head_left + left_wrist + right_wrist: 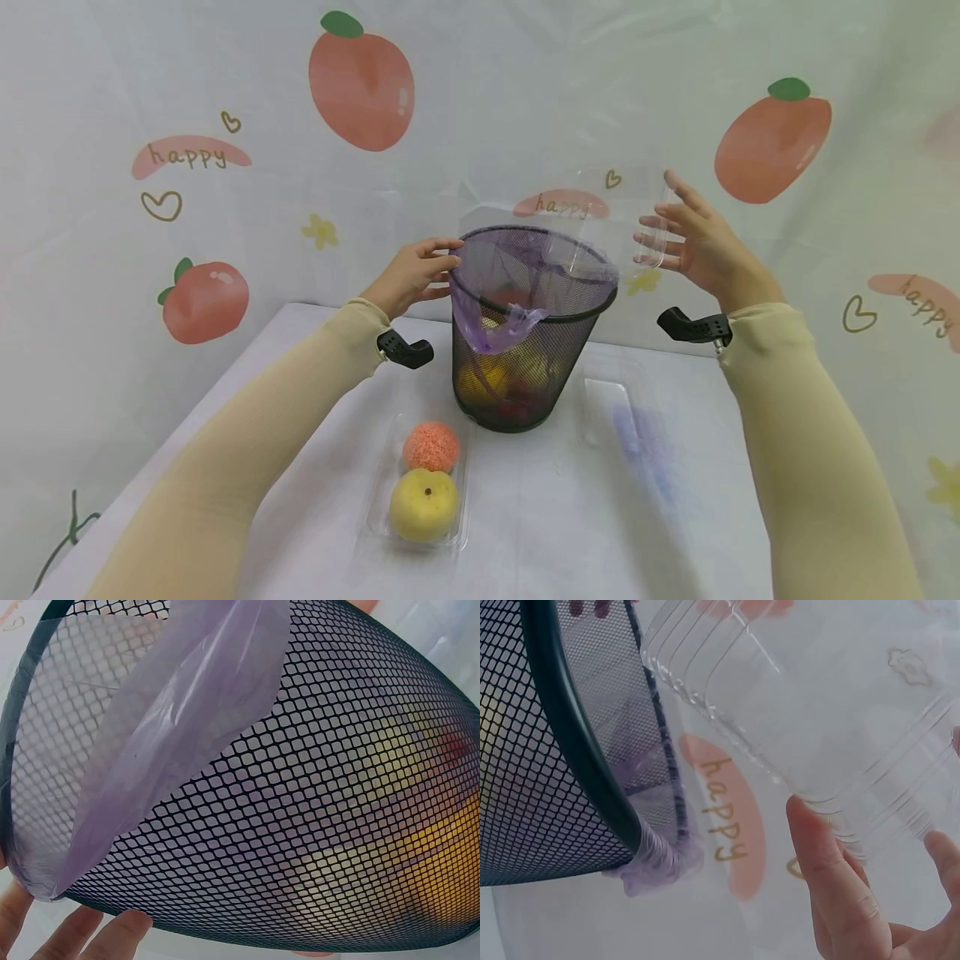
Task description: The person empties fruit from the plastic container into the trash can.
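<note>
Head view: seemingly positioning clear container (606, 221), pinched by right hand (708, 250), near mesh bin (572, 337), touched by uncurled left hand (414, 273); next likely needing steadiness.

- Hands: two, the left hand (408, 279) toward 10 o'clock of the head view, the right hand (708, 250) toward 3.
- Mesh basket (577, 342): one, at the dial's centre.
- Purple bag (495, 329): one, lining it.
- Clear plastic trays: three, a held tray (615, 233) at 2 o'clock, a second tray (609, 400) at 4, a loaded tray (380, 508) between 6 and 7.
- In the loaded tray: one pink ball (431, 447), one yellow fruit (424, 506).
- Basket contents: several (the mesh blurs them past counting).
- Black wrist mounts (405, 348): two.
- Backdrop prints, head view: three whole red fruits (362, 87), four hearts (161, 206), three yellow flowers (320, 231).
</note>
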`<state>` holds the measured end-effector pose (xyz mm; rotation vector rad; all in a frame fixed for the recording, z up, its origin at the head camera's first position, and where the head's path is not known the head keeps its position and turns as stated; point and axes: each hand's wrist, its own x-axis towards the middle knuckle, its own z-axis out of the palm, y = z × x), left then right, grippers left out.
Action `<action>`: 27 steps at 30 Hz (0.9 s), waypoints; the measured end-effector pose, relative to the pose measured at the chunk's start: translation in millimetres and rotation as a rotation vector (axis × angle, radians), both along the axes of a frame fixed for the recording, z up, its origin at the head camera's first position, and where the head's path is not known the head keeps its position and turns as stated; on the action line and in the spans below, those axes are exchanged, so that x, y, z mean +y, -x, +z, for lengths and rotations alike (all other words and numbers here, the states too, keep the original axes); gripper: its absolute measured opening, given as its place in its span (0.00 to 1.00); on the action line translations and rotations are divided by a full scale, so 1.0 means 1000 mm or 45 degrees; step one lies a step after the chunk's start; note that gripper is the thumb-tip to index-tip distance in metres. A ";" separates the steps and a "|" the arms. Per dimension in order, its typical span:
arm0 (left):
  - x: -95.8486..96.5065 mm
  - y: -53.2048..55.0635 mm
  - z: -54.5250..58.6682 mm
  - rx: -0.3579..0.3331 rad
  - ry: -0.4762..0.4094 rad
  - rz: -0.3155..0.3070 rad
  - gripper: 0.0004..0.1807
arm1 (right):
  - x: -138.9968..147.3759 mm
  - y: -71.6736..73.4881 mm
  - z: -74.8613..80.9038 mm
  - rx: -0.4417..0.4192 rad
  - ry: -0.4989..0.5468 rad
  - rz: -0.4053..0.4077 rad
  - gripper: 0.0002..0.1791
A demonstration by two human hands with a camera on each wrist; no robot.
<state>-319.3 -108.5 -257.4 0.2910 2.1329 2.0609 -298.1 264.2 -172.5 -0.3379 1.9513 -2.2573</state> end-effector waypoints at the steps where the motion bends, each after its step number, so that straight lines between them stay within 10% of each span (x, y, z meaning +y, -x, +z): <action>1: 0.000 0.000 0.000 0.001 0.002 0.002 0.24 | 0.001 0.000 -0.001 0.000 0.001 0.002 0.36; 27: 0.000 0.000 0.000 -0.011 0.007 0.008 0.24 | 0.075 -0.021 -0.029 0.019 0.394 0.050 0.32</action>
